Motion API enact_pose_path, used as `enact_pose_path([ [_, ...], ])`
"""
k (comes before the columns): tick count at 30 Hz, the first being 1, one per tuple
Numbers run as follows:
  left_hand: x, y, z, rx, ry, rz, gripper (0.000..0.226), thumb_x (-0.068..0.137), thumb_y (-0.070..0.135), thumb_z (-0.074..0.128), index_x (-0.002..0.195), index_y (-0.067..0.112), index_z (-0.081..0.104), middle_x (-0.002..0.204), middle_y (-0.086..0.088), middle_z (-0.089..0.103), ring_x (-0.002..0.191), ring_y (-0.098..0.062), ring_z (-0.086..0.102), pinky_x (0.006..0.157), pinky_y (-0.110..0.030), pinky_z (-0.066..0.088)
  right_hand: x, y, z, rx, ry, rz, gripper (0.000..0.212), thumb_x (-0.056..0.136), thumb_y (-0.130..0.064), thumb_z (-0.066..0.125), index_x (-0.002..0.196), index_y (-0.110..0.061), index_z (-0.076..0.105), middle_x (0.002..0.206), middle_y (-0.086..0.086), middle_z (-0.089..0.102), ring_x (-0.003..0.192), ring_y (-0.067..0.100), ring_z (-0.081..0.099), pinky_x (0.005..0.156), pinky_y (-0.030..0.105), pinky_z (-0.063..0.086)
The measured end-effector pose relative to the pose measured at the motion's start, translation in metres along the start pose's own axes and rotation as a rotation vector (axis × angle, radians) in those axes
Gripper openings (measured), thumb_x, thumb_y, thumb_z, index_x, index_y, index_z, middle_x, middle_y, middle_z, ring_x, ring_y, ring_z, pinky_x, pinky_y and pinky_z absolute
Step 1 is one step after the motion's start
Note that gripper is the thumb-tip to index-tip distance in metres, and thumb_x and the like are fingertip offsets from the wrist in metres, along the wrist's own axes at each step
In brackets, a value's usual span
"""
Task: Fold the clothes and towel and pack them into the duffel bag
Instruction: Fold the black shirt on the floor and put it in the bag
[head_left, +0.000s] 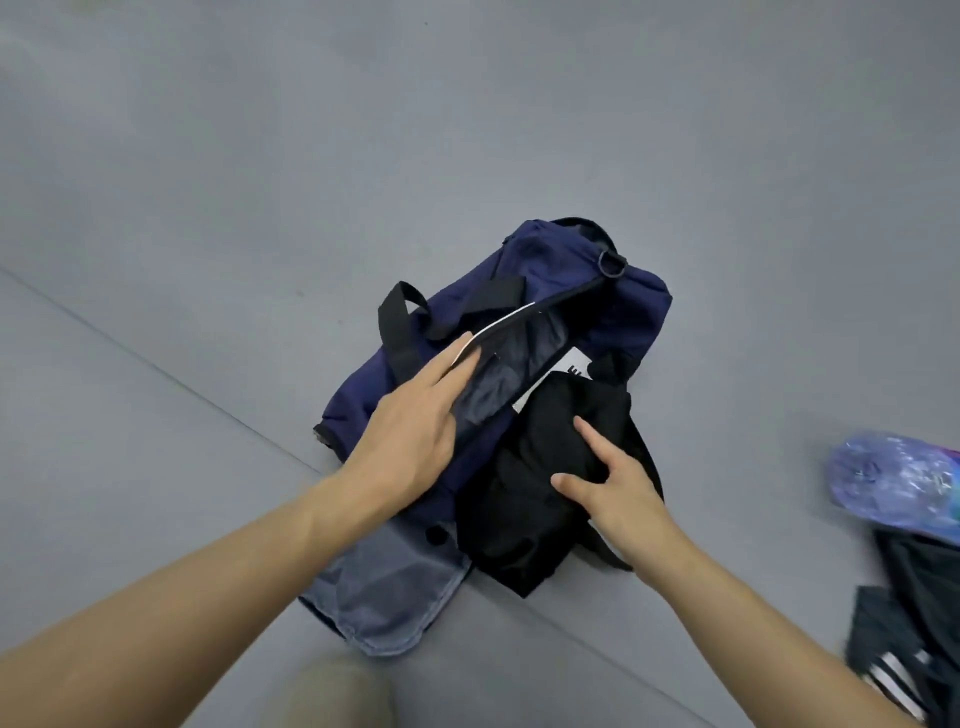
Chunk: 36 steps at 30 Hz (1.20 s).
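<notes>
Head view: the navy blue fabric duffel bag (550, 260) lay on the grey floor (208, 208) with its zip mouth parted. The left hand (415, 421), fingers straight, pressed the opening's edge back. The right hand (618, 493) gripped a folded black garment (524, 509) lying across the bag's rim. Packing seemed in hand, and the next move would call for pushing the garment down inside. More dark clothes (904, 623) lay nearby.

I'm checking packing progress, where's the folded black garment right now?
In the head view, the folded black garment lies right of centre, across the right-hand rim of the open navy fabric duffel bag, held by the right hand.
</notes>
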<state>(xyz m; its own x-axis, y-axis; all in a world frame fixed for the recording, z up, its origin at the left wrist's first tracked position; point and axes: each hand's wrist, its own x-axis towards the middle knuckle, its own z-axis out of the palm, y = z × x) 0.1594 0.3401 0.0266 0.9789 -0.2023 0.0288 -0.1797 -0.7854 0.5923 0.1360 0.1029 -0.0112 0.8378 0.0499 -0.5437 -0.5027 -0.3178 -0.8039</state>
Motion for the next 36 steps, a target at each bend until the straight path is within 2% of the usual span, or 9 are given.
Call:
enact_pose_path([
  [5, -0.045, 0.035, 0.005, -0.202, 0.033, 0.051, 0.087, 0.086, -0.01, 0.043, 0.155, 0.042, 0.029, 0.158, 0.037, 0.019, 0.136, 0.003, 0.042, 0.097, -0.004, 0.035, -0.036, 0.036, -0.032, -0.211, -0.092, 0.086, 0.076, 0.083, -0.018, 0.076, 0.146, -0.046, 0.042, 0.138, -0.008, 0.051, 0.122, 0.008, 0.054, 0.107, 0.024, 0.044],
  [8, -0.065, 0.061, 0.004, -0.287, -0.026, 0.037, 0.086, 0.091, -0.006, 0.05, 0.149, 0.053, 0.025, 0.149, 0.051, 0.013, 0.098, 0.019, 0.055, 0.084, 0.002, 0.033, -0.067, 0.051, -0.061, -0.328, -0.143, 0.107, 0.073, 0.087, -0.014, 0.072, 0.146, -0.044, 0.041, 0.131, -0.009, 0.05, 0.119, 0.008, 0.053, 0.086, 0.005, 0.041],
  [10, -0.072, 0.069, 0.004, -0.224, -0.043, 0.058, 0.077, 0.093, 0.002, 0.057, 0.152, 0.045, 0.03, 0.152, 0.046, 0.016, 0.078, 0.011, 0.058, 0.075, 0.0, 0.035, -0.088, 0.052, -0.079, -0.319, -0.159, 0.074, 0.071, 0.086, -0.013, 0.074, 0.137, -0.054, 0.046, 0.13, -0.011, 0.053, 0.119, 0.006, 0.056, 0.085, 0.003, 0.042],
  [14, -0.069, 0.055, 0.004, 0.087, 0.031, 0.127, 0.064, 0.096, 0.018, 0.059, 0.155, 0.024, 0.036, 0.163, 0.022, 0.021, 0.111, -0.01, 0.059, 0.083, -0.018, 0.042, -0.107, 0.02, -0.09, -0.025, -0.132, 0.01, 0.066, 0.086, -0.004, 0.073, 0.129, -0.053, 0.058, 0.125, -0.011, 0.068, 0.112, 0.005, 0.065, 0.093, 0.02, 0.053],
  [18, -0.064, 0.047, 0.005, 0.17, 0.017, 0.14, 0.06, 0.096, 0.02, 0.048, 0.155, 0.021, 0.035, 0.165, 0.018, 0.019, 0.109, -0.021, 0.062, 0.08, -0.033, 0.053, -0.07, -0.015, -0.051, 0.184, -0.073, -0.127, 0.066, 0.087, -0.009, 0.073, 0.135, -0.049, 0.055, 0.129, -0.016, 0.066, 0.117, 0.004, 0.063, 0.1, 0.027, 0.051],
  [21, -0.064, 0.046, 0.007, 0.19, 0.046, 0.115, 0.061, 0.094, 0.017, 0.046, 0.154, 0.019, 0.037, 0.164, 0.015, 0.023, 0.111, -0.019, 0.06, 0.082, -0.027, 0.049, -0.018, -0.004, -0.001, 0.122, 0.001, -0.167, 0.069, 0.085, -0.016, 0.075, 0.138, -0.054, 0.05, 0.137, -0.012, 0.06, 0.122, 0.007, 0.059, 0.104, 0.029, 0.048],
  [27, -0.067, 0.038, 0.011, 0.306, -0.029, 0.029, 0.062, 0.095, 0.032, 0.043, 0.154, 0.016, 0.033, 0.163, 0.007, 0.023, 0.118, -0.03, 0.056, 0.082, -0.045, 0.057, 0.0, 0.045, 0.013, -0.213, 0.037, -0.107, 0.07, 0.092, -0.017, 0.068, 0.148, -0.048, 0.039, 0.137, -0.01, 0.048, 0.107, 0.001, 0.051, 0.085, 0.008, 0.036],
  [31, -0.072, 0.057, 0.014, 0.458, -0.05, 0.058, 0.053, 0.098, 0.05, 0.046, 0.14, 0.019, 0.054, 0.14, 0.005, 0.049, 0.096, -0.023, 0.061, 0.062, -0.038, 0.056, -0.028, 0.072, -0.029, -0.39, -0.054, -0.055, 0.07, 0.093, -0.019, 0.067, 0.148, -0.05, 0.037, 0.136, -0.006, 0.048, 0.128, 0.013, 0.048, 0.109, 0.028, 0.04],
  [36, -0.071, 0.088, 0.039, 0.46, -0.146, 0.268, 0.043, 0.097, 0.054, 0.04, 0.087, 0.03, 0.074, 0.092, 0.012, 0.058, 0.069, -0.018, 0.056, 0.057, -0.032, 0.05, -0.075, 0.113, -0.085, -0.48, -0.097, 0.015, 0.081, 0.088, -0.021, 0.068, 0.129, -0.079, 0.03, 0.143, -0.006, 0.045, 0.141, 0.016, 0.039, 0.117, 0.039, 0.035],
])
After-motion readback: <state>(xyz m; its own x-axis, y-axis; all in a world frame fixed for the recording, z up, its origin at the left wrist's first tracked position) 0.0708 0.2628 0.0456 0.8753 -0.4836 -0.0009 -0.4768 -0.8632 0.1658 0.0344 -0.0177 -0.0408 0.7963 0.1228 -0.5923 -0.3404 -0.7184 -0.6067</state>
